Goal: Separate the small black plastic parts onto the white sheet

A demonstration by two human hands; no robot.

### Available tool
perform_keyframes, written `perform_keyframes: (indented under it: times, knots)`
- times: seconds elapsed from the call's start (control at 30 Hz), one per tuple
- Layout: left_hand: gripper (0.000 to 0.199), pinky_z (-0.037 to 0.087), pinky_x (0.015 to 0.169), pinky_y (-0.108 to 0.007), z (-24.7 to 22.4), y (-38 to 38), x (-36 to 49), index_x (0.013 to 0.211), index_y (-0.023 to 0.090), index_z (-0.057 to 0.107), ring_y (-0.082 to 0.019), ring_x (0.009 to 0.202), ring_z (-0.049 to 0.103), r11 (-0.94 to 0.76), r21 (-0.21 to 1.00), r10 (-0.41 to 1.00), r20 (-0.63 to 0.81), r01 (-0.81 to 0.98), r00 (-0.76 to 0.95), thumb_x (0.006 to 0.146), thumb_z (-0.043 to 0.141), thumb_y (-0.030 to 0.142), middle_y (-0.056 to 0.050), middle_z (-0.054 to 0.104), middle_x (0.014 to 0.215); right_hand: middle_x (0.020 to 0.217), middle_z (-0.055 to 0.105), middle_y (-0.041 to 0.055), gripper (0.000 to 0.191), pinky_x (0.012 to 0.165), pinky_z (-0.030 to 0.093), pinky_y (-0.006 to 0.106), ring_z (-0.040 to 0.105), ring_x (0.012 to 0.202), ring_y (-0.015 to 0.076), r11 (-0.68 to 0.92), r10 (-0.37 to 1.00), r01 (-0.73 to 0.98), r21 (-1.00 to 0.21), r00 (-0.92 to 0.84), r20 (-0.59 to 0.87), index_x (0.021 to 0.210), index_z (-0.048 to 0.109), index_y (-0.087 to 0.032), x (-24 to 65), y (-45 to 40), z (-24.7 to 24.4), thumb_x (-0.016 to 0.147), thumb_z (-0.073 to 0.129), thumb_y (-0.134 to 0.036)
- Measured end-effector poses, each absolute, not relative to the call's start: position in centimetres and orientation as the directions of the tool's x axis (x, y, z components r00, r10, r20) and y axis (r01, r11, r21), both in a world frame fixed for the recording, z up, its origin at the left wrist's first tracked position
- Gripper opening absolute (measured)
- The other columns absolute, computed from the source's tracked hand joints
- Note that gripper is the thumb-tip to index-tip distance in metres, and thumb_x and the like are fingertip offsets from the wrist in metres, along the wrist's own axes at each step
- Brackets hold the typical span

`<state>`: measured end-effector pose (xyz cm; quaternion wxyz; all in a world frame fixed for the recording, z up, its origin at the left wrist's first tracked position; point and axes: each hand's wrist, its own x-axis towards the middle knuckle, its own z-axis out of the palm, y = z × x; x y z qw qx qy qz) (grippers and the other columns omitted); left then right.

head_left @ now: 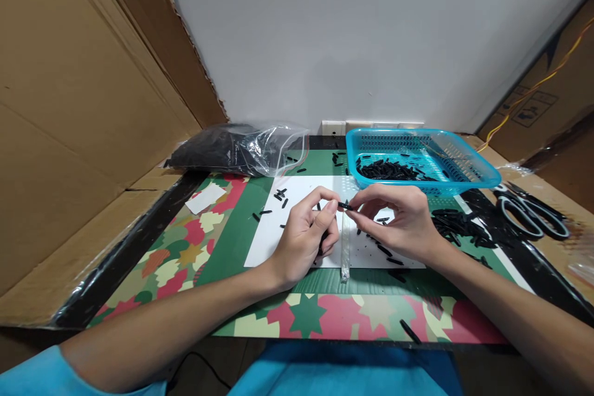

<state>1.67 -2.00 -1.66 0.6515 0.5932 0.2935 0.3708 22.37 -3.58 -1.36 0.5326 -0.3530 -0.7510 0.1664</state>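
Observation:
Between my two hands, over the white sheet (264,247), is a small black elongated piece (344,205). My left hand (312,229) pinches its left end with thumb and forefinger, the other fingers curled in; something black shows under them, mostly hidden. The fingertips of my right hand (394,219) close on the piece's other end. Below it a narrow clear strip (345,247) lies on the sheet. Similar black pieces (281,194) are scattered around on the paper. A pile of black pieces (459,226) lies right of my right hand.
A blue plastic basket (482,167) with many black pieces stands at the back right. A zip bag (232,148) of dark contents rests at the back left. Scissors (529,213) lie on the right. Cardboard walls (83,74) flank the table, and a paper scrap (205,198) lies left.

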Motion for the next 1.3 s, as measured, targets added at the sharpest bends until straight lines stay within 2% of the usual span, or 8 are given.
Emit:
perform_keyframes:
  times: [0.7,0.97,1.3]
  knots:
    - [0.028,0.03,0.035,-0.012,-1.9,-1.81,1.67,0.108,0.028,0.052,-0.007,0.037,0.035,0.027,0.986,0.816,0.074,-0.166,0.573,0.107,0.06,0.054,0.012,0.047,0.051,0.077,0.076,0.0011,0.008,0.051,0.056,0.021,0.07,0.056,0.0108,0.711,0.697,0.306,-0.633,-0.188,0.692,0.089,0.074,-0.017,22.27,-3.58,-1.25,0.096,0.079,-0.018]
    - [0.027,0.031,0.035,-0.013,-2.08,-1.79,1.57,0.108,0.028,0.052,-0.007,0.037,0.036,-0.012,0.987,0.815,0.102,-0.16,0.57,0.108,0.059,0.054,0.012,0.048,0.051,0.074,0.074,-0.0005,0.012,0.052,0.052,0.021,0.065,0.054,0.0095,0.718,0.695,0.313,-0.622,-0.266,0.668,0.086,0.073,-0.018,22.72,-3.12,-1.63,0.096,0.079,-0.018]
    - [0.027,0.032,0.043,-0.013,-1.83,-2.06,1.69,0.103,0.025,0.055,-0.004,0.041,0.034,-0.061,0.985,0.835,0.139,-0.161,0.532,0.108,0.063,0.05,0.012,0.048,0.052,0.075,0.075,-0.0005,0.014,0.049,0.052,0.02,0.065,0.052,0.0092,0.756,0.645,0.325,-0.567,-0.224,0.731,0.087,0.072,-0.018,22.54,-3.38,-1.3,0.093,0.084,-0.019]
